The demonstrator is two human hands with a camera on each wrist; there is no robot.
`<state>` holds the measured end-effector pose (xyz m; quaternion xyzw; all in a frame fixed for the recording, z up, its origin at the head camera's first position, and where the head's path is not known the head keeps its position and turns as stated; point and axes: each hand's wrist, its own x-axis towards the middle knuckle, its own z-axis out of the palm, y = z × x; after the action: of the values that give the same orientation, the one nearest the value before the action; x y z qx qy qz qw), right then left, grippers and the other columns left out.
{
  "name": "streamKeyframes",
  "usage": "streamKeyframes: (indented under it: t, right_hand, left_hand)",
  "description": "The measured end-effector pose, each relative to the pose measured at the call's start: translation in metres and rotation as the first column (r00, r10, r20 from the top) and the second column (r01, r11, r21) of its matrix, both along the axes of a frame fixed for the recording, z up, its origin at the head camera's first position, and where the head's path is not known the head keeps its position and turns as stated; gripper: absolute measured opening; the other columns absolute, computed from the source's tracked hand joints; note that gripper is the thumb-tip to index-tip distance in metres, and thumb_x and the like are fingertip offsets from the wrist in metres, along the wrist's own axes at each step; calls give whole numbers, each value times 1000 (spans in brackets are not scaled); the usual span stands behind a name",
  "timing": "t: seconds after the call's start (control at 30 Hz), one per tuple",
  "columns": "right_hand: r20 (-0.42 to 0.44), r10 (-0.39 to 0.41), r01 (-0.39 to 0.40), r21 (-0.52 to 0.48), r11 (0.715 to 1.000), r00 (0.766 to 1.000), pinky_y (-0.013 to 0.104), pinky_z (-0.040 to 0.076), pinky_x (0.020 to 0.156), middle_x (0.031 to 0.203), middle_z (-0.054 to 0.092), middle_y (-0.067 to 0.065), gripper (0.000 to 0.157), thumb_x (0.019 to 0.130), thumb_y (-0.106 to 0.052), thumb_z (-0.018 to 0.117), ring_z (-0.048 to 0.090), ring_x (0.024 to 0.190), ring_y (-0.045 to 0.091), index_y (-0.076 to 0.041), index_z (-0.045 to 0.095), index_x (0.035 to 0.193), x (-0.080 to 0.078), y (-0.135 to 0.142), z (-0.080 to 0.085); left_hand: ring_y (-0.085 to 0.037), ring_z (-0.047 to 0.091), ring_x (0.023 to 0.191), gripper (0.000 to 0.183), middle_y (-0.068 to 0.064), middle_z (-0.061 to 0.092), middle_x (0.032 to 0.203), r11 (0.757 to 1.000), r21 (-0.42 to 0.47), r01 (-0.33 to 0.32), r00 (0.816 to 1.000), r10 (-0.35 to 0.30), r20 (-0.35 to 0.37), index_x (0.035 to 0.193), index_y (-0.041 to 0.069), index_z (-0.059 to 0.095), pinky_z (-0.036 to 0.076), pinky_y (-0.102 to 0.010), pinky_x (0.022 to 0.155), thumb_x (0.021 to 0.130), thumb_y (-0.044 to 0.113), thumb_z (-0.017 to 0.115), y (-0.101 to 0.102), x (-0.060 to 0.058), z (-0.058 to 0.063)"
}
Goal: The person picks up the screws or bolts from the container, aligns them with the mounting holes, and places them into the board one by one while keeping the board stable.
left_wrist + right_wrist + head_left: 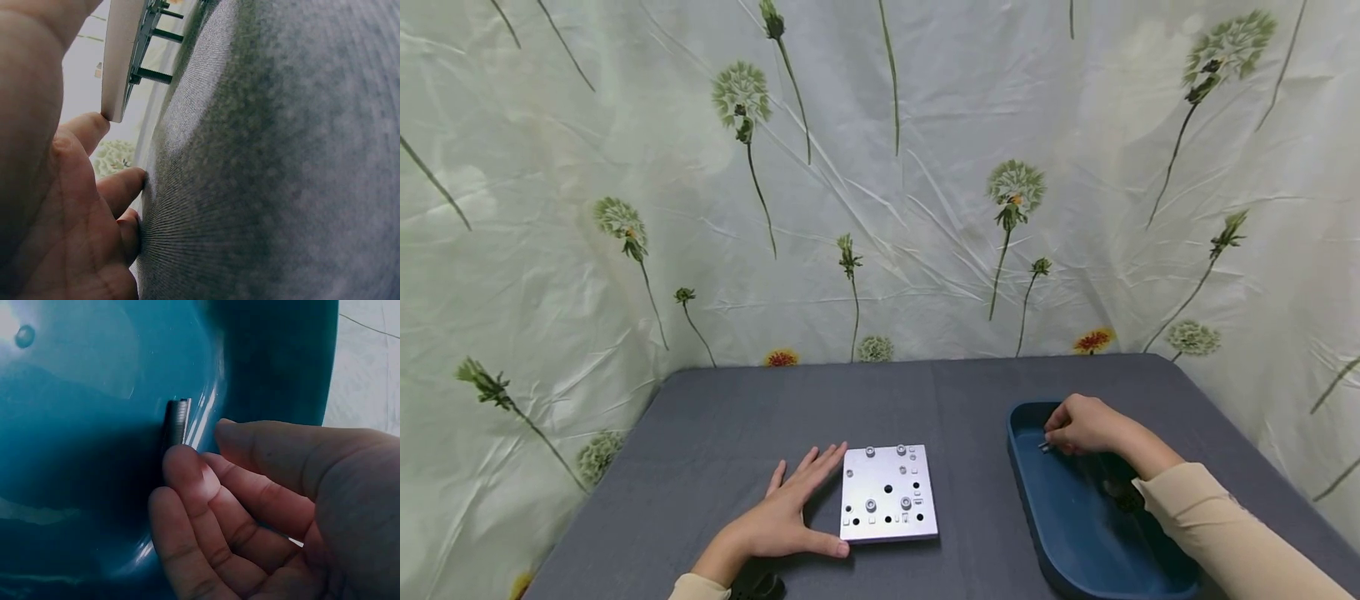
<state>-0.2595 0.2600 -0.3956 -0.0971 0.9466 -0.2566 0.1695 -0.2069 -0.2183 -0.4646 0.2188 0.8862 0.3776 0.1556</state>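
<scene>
A silver metal plate with holes and several bolt heads on top lies near the middle of the table. Threaded bolt shanks stick out from its underside in the left wrist view. My left hand is spread along the plate's left side, thumb at the near corner and index fingertip at the far one. Over at the right, my right hand is inside the far end of a blue tray. Its curled fingers hold a small threaded metal screw, whose end shows past the fingertips; the rest is hidden.
A grey cloth covers the table. Flower-patterned sheeting hangs behind it and at both sides. Dark small items lie in the tray beneath the right wrist, partly hidden by the sleeve.
</scene>
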Motion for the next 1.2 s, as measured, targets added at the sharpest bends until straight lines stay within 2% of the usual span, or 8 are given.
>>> streamKeyframes:
  t: [0.2, 0.37, 0.53, 0.77, 1.0, 1.1, 1.2]
  right_hand:
    - [-2, 3, -3, 14, 1000, 1000, 35, 59, 70, 72, 71, 3, 15, 103, -10, 70, 67, 71, 14, 0, 81, 101, 0, -1, -3]
    - [2, -6, 6, 21, 1000, 1000, 36, 61, 71, 74, 71, 3, 14, 103, -12, 71, 69, 73, 15, -2, 81, 100, 1, 1, -2]
    - [-15, 9, -9, 24, 1000, 1000, 33, 54, 66, 74, 71, 2, 19, 102, -13, 71, 64, 68, 14, -5, 78, 86, 1, 2, 0]
    - [-30, 21, -20, 21, 1000, 999, 31, 43, 63, 87, 78, 0, 34, 101, -13, 73, 55, 66, 13, -10, 64, 68, 2, -4, -5]
    - [-32, 10, -9, 40, 999, 999, 32, 41, 64, 95, 80, 4, 34, 102, -13, 73, 55, 69, 14, -11, 62, 69, 3, -5, -4]
    - [-26, 12, -11, 45, 999, 1000, 32, 41, 65, 92, 78, 1, 34, 102, -14, 72, 54, 69, 14, -12, 62, 70, 4, -4, -4]
    - [-25, 13, -11, 55, 998, 1000, 32, 41, 67, 81, 71, -2, 32, 102, -12, 70, 50, 66, 13, -12, 63, 71, 6, -3, -4]
  left_hand:
    - [-49, 2, 167, 126, -14, 20, 180, 1000, -1, 3, 1000, -3, -1, 174, 25, 21, -16, -83, 119, 76, 47, 97, 0, 1, 0]
    - [-49, 2, 168, 126, -14, 20, 181, 1000, -3, 3, 1000, -3, -4, 174, 25, 21, -16, -82, 119, 76, 48, 97, 1, -1, -1]
    - [-47, 0, 168, 126, -12, 19, 181, 1000, 0, 6, 1000, -6, -2, 174, 27, 20, -17, -81, 120, 77, 48, 97, 2, -3, 0]
    - [-47, 1, 168, 126, -12, 19, 181, 1000, -11, -5, 1000, 5, 12, 174, 27, 20, -17, -81, 120, 76, 48, 97, 1, 0, 0]
    - [-47, 1, 168, 127, -12, 19, 181, 1000, -13, -12, 1000, 12, 11, 174, 27, 21, -17, -81, 120, 76, 48, 97, 1, 1, 1]
    - [-47, 1, 168, 127, -12, 19, 181, 1000, -12, -12, 1000, 12, 10, 174, 26, 21, -17, -81, 120, 76, 48, 97, 1, 1, 1]
    - [-47, 1, 168, 126, -12, 19, 181, 1000, -8, -2, 1000, 2, 7, 174, 26, 21, -17, -81, 120, 76, 49, 97, 1, 0, 0]
